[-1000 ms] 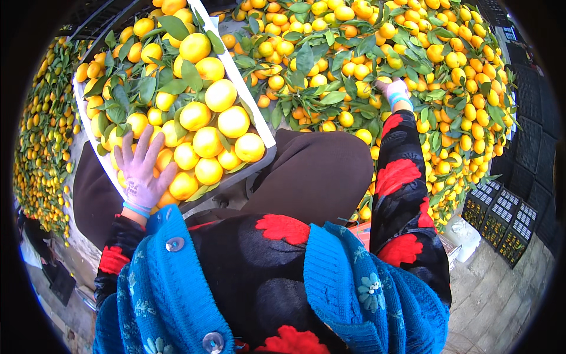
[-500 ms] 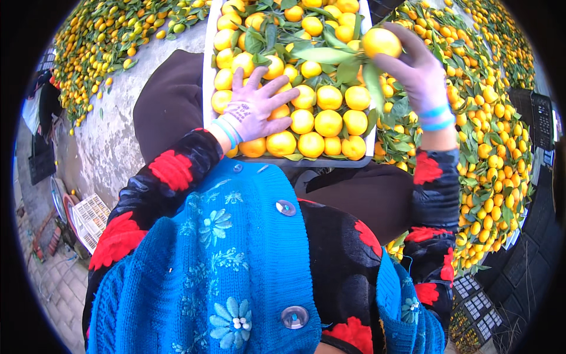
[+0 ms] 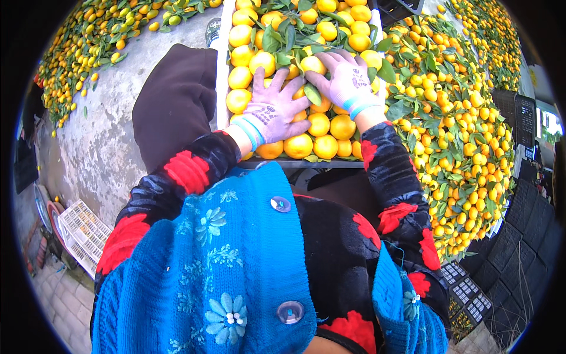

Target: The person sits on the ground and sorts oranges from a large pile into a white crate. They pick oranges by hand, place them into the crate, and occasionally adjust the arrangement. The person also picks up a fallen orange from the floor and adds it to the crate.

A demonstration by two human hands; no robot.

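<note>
Nearest, the lilac-gloved left hand (image 3: 274, 112) lies flat, fingers spread, on round, glossy orange-yellow citrus fruits (image 3: 325, 146) packed in a white-sided rectangular crate (image 3: 222, 88). Slightly farther, the lilac-gloved right hand (image 3: 346, 81) curves over more; whether it grips one, I cannot tell. Each fruit should be light, firm, slightly slippery and bruisable, best cupped around its sides.

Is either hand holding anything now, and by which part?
The left hand lies spread over the citrus fruits, with no visible grip. The right hand lies against one fruit at its right side; whether it grips cannot be told.
</note>
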